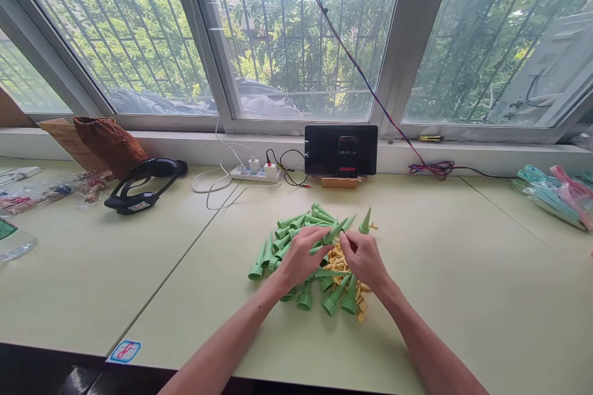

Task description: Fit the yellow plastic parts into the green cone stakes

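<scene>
Your left hand [303,253] holds a green plastic cone [334,232] in its fingers, in front of the black tablet [340,163]. The cone's long tip slants up toward the tablet. Your right hand [365,254] curls just beside it; I can't tell if it grips.

Right of my fingers [350,242], I can sweep over bare table [454,259]. Leftward and on their near side, green cones [280,243] crowd me; yellow bits [336,260] lie beneath. An upright cone [365,222] stands just beyond; farther off, a tablet [324,151] blocks passage.
</scene>
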Demonstrator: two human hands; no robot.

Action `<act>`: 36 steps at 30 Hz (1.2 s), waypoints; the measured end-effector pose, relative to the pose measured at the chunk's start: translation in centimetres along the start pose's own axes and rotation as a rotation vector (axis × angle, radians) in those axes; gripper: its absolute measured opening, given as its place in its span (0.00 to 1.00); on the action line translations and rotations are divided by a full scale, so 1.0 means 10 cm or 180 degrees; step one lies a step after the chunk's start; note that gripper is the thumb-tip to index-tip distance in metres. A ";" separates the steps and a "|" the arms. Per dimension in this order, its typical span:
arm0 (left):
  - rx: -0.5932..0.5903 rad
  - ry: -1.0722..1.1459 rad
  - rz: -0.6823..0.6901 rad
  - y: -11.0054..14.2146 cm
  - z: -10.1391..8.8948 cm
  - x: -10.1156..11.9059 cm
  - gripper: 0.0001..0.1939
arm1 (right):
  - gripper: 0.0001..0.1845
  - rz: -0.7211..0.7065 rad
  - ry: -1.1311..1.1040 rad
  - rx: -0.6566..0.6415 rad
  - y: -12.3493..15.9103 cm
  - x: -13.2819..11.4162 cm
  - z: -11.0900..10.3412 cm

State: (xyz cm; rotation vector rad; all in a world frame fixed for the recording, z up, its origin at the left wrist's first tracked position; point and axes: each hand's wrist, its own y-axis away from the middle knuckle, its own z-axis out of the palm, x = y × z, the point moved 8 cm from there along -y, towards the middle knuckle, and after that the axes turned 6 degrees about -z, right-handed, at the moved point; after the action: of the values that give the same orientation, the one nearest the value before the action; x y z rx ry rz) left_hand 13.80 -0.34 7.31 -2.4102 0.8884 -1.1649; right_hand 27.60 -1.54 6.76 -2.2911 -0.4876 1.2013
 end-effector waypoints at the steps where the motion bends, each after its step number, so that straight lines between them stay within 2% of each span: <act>1: 0.0006 -0.0017 -0.0005 0.00 0.00 0.00 0.18 | 0.25 0.0024 0.0000 0.0012 0.00 0.01 0.00; 4: 0.0046 -0.0089 -0.0083 0.00 -0.01 -0.01 0.17 | 0.24 0.0136 -0.0049 0.0079 0.00 0.02 -0.02; 9: 0.0182 -0.0162 -0.0324 -0.02 -0.06 -0.03 0.14 | 0.13 0.0310 -0.0374 0.0041 -0.01 0.06 -0.01; 14: 0.0302 -0.0127 -0.0490 -0.03 -0.10 -0.06 0.12 | 0.13 0.0156 -0.0396 -0.0100 0.00 0.05 0.03; 23: 0.0226 -0.0128 -0.0456 -0.01 -0.07 -0.07 0.13 | 0.08 -0.0045 -0.0441 -0.0209 0.00 0.06 0.06; 36: 0.0165 0.0050 -0.0271 -0.04 -0.07 -0.02 0.14 | 0.16 -0.0113 -0.0081 -0.0467 0.01 0.02 0.11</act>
State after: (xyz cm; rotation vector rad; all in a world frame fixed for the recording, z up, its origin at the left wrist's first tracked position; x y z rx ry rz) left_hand 13.27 0.09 7.83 -2.4215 0.7573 -1.2235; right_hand 26.78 -1.20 5.99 -2.3810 -0.6427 1.2148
